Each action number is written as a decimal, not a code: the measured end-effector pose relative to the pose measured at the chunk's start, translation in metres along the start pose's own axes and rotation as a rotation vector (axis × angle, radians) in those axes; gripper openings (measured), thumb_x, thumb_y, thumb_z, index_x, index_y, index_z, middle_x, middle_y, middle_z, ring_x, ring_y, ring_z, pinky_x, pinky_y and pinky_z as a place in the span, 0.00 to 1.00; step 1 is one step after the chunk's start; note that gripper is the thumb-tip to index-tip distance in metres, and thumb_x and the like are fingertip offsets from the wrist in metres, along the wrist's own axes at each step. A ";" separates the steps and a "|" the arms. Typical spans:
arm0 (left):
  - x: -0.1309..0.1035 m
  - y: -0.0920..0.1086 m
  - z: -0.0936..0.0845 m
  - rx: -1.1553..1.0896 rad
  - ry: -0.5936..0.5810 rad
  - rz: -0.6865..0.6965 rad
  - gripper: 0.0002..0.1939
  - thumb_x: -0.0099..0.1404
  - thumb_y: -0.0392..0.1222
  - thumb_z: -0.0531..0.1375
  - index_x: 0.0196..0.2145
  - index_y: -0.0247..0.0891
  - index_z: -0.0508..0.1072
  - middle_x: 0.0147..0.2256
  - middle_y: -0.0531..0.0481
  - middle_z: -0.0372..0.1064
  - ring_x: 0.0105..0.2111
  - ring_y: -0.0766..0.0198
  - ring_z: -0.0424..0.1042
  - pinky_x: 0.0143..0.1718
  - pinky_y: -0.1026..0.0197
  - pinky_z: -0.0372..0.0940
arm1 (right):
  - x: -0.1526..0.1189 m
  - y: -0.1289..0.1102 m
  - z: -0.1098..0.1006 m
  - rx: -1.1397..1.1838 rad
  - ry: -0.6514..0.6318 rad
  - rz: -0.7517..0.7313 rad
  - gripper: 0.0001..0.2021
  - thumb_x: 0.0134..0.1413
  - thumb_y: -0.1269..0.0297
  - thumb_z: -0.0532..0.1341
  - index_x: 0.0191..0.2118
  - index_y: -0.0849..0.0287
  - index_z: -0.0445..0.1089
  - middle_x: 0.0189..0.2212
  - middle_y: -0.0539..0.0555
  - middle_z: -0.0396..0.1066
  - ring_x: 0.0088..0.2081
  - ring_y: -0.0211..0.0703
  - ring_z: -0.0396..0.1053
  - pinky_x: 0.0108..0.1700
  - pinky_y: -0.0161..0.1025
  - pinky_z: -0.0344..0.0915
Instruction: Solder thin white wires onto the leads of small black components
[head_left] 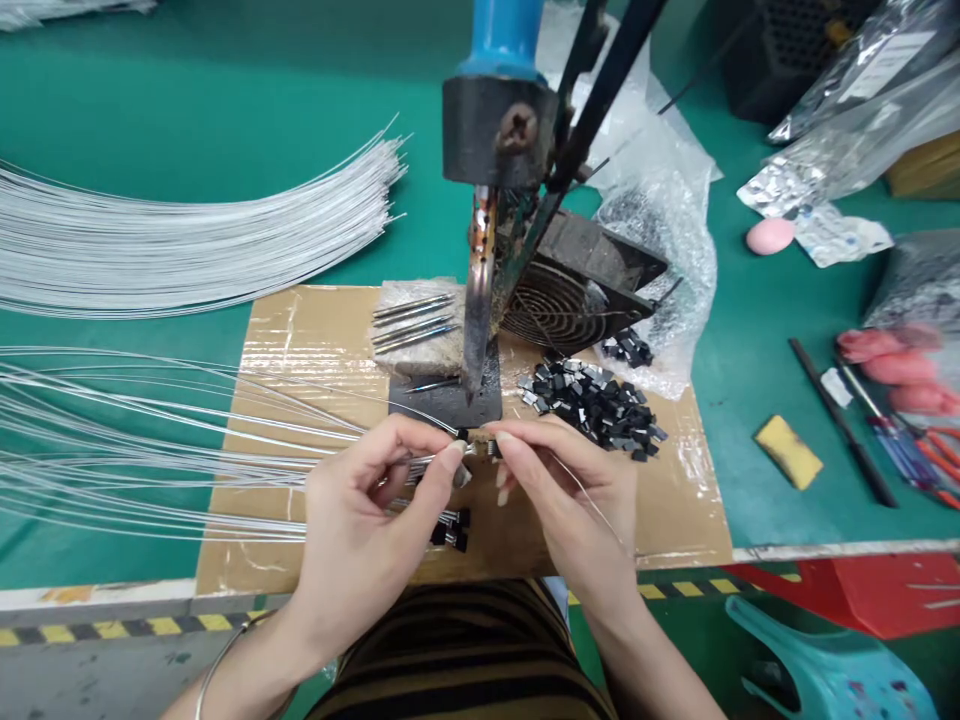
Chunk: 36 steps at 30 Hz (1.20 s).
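Below the tip of a soldering iron [477, 300], my two hands meet fingertip to fingertip. My left hand [375, 510] is closed, pinching the end of a thin white wire beside a small black connector [463, 434]. My right hand [574, 500] is closed in a pinch on another small black connector [493, 449]. A thin pale strand [589, 495] runs across my right palm; its kind is unclear. Under my left hand lie wires with black connectors [452, 530] on their ends. Loose white wires [150, 440] trail off to the left.
A pile of black connectors [592, 405] lies on the cardboard [300, 340], near a fan [562, 300]. Spare iron tips [412, 325] rest on a pale block. A thick wire bundle [225, 240] lies back left. A yellow sponge [787, 452] and orange-handled pliers [941, 455] are at right.
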<state>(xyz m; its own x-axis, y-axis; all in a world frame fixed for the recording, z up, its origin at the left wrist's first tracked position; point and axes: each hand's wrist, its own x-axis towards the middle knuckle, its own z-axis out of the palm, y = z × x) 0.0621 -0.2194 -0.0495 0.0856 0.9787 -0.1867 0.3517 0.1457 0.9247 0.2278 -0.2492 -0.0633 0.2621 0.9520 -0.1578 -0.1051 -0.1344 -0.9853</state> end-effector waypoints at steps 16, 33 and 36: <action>0.010 0.014 -0.006 -0.194 -0.175 -0.017 0.07 0.68 0.33 0.66 0.33 0.43 0.79 0.34 0.57 0.81 0.32 0.70 0.77 0.32 0.71 0.70 | -0.002 0.000 0.005 -0.003 -0.046 -0.022 0.08 0.65 0.67 0.69 0.43 0.46 0.85 0.32 0.48 0.78 0.27 0.33 0.70 0.29 0.32 0.68; 0.017 0.013 -0.003 -0.124 -0.131 -0.025 0.05 0.65 0.35 0.67 0.31 0.41 0.79 0.35 0.54 0.82 0.33 0.67 0.77 0.33 0.67 0.69 | -0.011 0.004 0.000 -0.189 -0.022 -0.125 0.20 0.78 0.62 0.47 0.61 0.48 0.72 0.32 0.49 0.65 0.33 0.41 0.66 0.39 0.43 0.67; 0.020 0.013 -0.004 -0.091 -0.114 -0.005 0.05 0.65 0.35 0.67 0.31 0.41 0.78 0.36 0.54 0.82 0.31 0.68 0.76 0.31 0.67 0.67 | -0.011 0.004 -0.001 -0.198 -0.011 -0.133 0.18 0.76 0.67 0.48 0.63 0.46 0.65 0.29 0.45 0.64 0.29 0.40 0.63 0.35 0.41 0.63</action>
<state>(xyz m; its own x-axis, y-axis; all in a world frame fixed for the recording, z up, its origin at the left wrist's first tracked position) 0.0651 -0.1974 -0.0399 0.1914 0.9558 -0.2233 0.2666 0.1683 0.9490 0.2254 -0.2608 -0.0652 0.2507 0.9677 -0.0259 0.1204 -0.0577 -0.9910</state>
